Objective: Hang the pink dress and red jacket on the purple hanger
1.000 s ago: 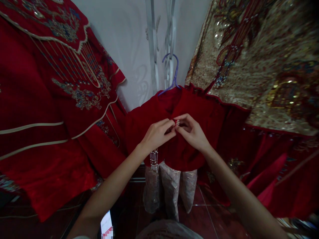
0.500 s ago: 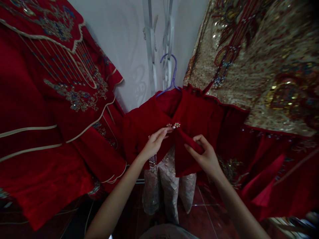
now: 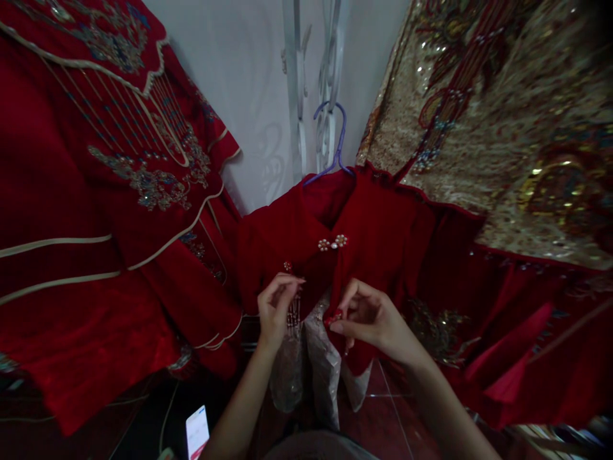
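A short red jacket [image 3: 373, 204] hangs from a purple hanger [image 3: 341, 137], its front joined near the neck by a pearl flower clasp [image 3: 332, 243]. My right hand [image 3: 371, 319] pinches the jacket's lower front edge on the right side, at a small red ornament [image 3: 334, 317]. Over the left front panel, my left hand [image 3: 276, 310] has thumb and fingers drawn together beside a beaded tassel [image 3: 294, 310]; whatever sits between those fingertips is too small to tell. A small red flower ornament [image 3: 287, 264] shows just above that hand.
Red embroidered garments [image 3: 158, 185] hang at the left. A gold sequined garment [image 3: 479, 153] hangs at the right above red skirts. Behind the hanger stands a white metal rack [image 3: 293, 83]. Pale shiny fabric [image 3: 325, 370] hangs below the jacket. A lit phone [image 3: 196, 431] is low down at the left.
Both hands have moved down from the neck clasp, which is now uncovered and fastened. The right hand has shifted down and left along the jacket's edge. The phone has come into view.
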Tool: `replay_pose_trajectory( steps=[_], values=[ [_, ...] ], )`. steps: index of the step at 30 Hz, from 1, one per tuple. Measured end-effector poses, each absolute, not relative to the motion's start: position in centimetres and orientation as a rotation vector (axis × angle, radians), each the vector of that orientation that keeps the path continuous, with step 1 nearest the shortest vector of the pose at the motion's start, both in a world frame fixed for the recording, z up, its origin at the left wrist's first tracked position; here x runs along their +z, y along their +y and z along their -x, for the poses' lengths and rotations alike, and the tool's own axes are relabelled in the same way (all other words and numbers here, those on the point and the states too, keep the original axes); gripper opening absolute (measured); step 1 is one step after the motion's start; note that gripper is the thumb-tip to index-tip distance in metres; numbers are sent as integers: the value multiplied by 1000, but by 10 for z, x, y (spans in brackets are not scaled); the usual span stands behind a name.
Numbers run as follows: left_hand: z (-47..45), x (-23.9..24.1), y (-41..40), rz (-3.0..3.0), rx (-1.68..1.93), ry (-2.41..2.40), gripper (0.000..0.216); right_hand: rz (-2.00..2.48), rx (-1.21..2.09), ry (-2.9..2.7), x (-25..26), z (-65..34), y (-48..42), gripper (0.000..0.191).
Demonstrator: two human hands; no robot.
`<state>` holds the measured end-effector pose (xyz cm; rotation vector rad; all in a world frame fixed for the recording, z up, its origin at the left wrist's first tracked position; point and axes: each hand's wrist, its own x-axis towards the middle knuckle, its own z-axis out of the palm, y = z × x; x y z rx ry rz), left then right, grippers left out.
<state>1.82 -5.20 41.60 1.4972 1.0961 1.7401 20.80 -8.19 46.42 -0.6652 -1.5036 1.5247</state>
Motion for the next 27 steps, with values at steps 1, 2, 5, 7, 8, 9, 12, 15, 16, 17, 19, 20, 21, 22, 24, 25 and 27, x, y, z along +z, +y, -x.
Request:
replay_pose_trajectory(
  steps=[1,2,5,7,8,9,12,15,16,17,19,20,21,22,24,25,27],
  values=[
    [-8,415,-53,-1415,1753,1108,22,700,1509,-1515,463,-207,-77,29],
    [1,414,-52,-1356,1737,1122,22,738,1470,-1531,462,-205,-73,26],
    [19,414,-47,-1321,1610,1144,22,829,1251,-1603,456,-195,-57,24],
    [20,415,-44,-1359,1527,1122,22,874,1075,-1656,450,-187,-47,23],
    [18,415,-43,-1381,1510,1117,22,888,996,-1677,447,-183,-42,22],
    [15,415,-42,-1406,1508,1123,21,896,929,-1691,444,-180,-38,20],
    [5,415,-40,-1477,1556,1189,18,902,766,-1712,443,-172,-26,12],
    [-1,415,-39,-1494,1592,1232,17,889,612,-1734,448,-170,-20,8],
    [-2,415,-38,-1489,1587,1231,18,882,576,-1751,450,-170,-18,8],
    [-2,415,-38,-1481,1576,1224,19,875,550,-1772,451,-170,-17,9],
    [-3,415,-38,-1464,1555,1200,20,868,529,-1821,453,-170,-15,11],
    [-4,414,-38,-1455,1555,1192,21,870,533,-1844,453,-171,-15,11],
    [-5,414,-38,-1444,1563,1186,21,877,544,-1864,453,-172,-14,10],
    [-5,413,-38,-1432,1570,1175,21,886,562,-1880,454,-173,-14,10],
    [-6,412,-39,-1397,1577,1142,23,896,617,-1908,456,-175,-14,9],
    [-6,412,-39,-1375,1579,1121,23,893,644,-1926,458,-176,-14,10],
    [-5,412,-38,-1335,1590,1086,24,882,679,-1970,461,-177,-14,11]
  ],
)
